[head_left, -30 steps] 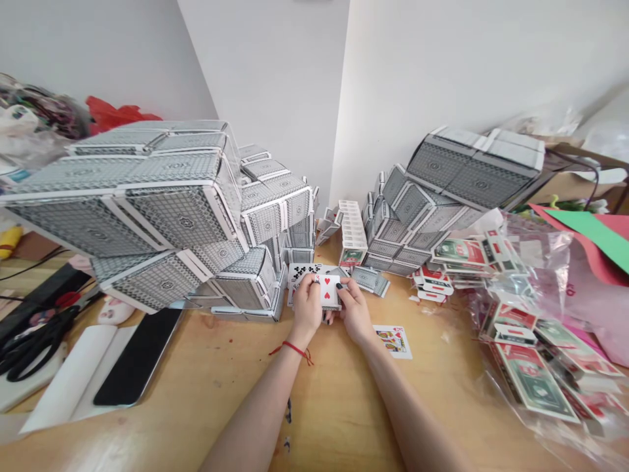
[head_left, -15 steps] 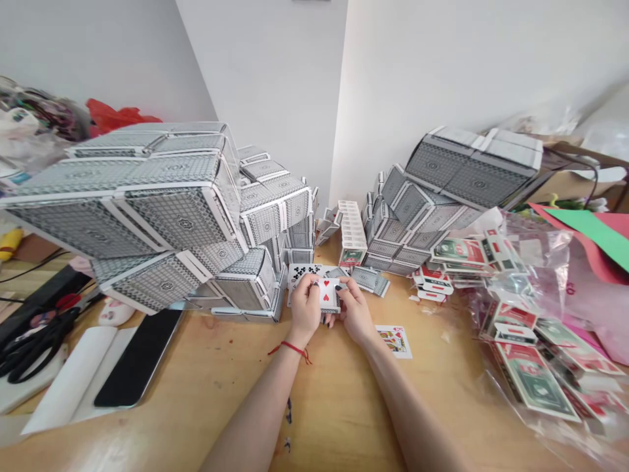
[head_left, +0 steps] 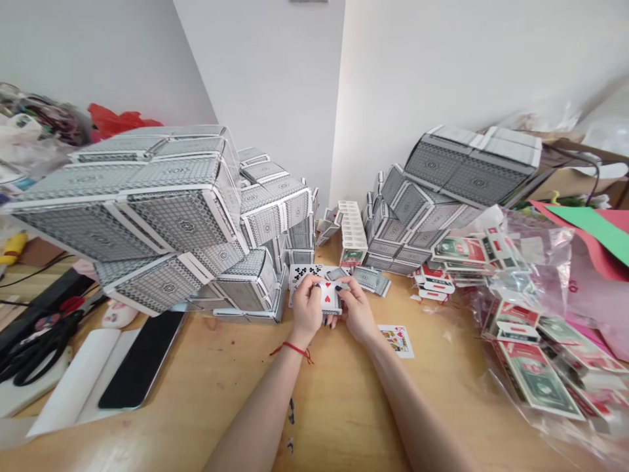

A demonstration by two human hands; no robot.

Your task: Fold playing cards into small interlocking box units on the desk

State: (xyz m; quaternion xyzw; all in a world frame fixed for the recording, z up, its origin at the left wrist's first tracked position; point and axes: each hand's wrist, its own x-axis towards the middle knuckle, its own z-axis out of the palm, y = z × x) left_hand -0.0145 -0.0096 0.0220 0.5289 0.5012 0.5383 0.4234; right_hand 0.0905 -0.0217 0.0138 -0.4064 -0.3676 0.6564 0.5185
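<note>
Both hands grip a playing card (head_left: 328, 299) with red hearts facing up; its near edge looks folded and shows a grey patterned back. My left hand (head_left: 307, 307), with a red string at the wrist, pinches the left side. On the right side my right hand (head_left: 357, 308) closes over the card with dark-nailed fingers. Just behind the hands lie a club card (head_left: 305, 271) face up and several grey-backed cards (head_left: 372, 280). A face card (head_left: 397, 340) rests on the table to the right of my right wrist.
Large stacked blocks of folded cards (head_left: 184, 223) rise at the left, with another stack (head_left: 472, 164) at the right. Card boxes (head_left: 540, 380) in clear plastic lie at the right. A black phone (head_left: 142, 360), scissors (head_left: 49, 341) and white paper (head_left: 78, 380) occupy the left side.
Both hands keep hold of the card in nearly the same place, with only slight finger movement. The whole view has shifted a little.
</note>
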